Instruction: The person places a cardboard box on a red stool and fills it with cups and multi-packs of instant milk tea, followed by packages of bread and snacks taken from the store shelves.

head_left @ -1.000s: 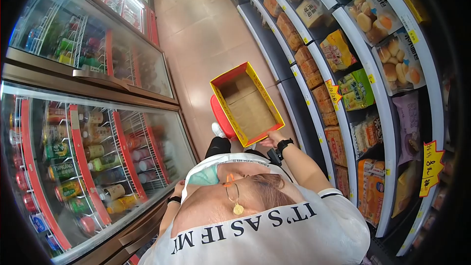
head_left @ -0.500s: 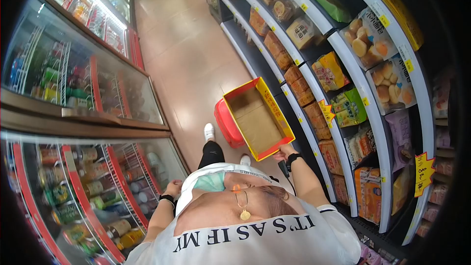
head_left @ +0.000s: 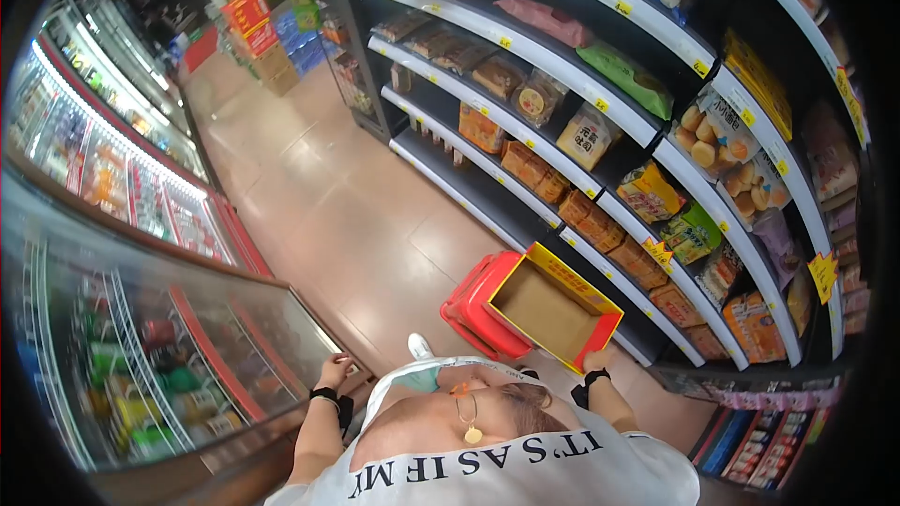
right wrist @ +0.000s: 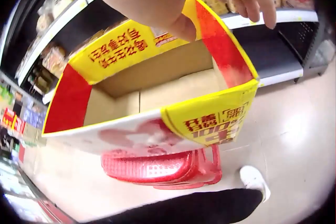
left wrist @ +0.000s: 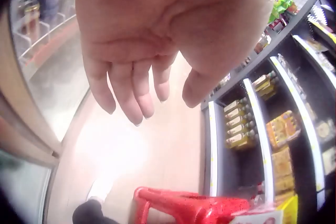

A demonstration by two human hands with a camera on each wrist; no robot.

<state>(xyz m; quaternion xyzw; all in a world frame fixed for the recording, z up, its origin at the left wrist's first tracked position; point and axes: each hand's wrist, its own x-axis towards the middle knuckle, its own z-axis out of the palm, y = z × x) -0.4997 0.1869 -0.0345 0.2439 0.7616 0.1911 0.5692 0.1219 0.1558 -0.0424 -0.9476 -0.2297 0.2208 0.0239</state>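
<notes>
A shallow cardboard box (head_left: 553, 305), yellow outside with red end walls and a bare brown inside, is at the person's front right. My right hand (head_left: 597, 356) holds the box's near end wall; in the right wrist view the thumb lies over the inside and the fingers (right wrist: 252, 11) outside the rim. No goods show in the box. Under and beside it is a red plastic thing (head_left: 473, 305) with openings in its side, partly hidden by the box. My left hand (left wrist: 152, 40) hangs with loosely bent fingers and holds nothing, near the cooler's glass door (head_left: 281, 319).
Shelves (head_left: 506, 42) of packaged bread run along the right. Drink coolers (head_left: 122, 169) line the left. Between them the tiled floor (head_left: 309, 187) leads to stacked cartons (head_left: 253, 33) at the far end. A white shoe (head_left: 419, 347) shows at the person's feet.
The view has swung to show more of the aisle's far end and the shelves. The box and red thing now appear farther right, with the right hand still on the box. The left hand shows more fully.
</notes>
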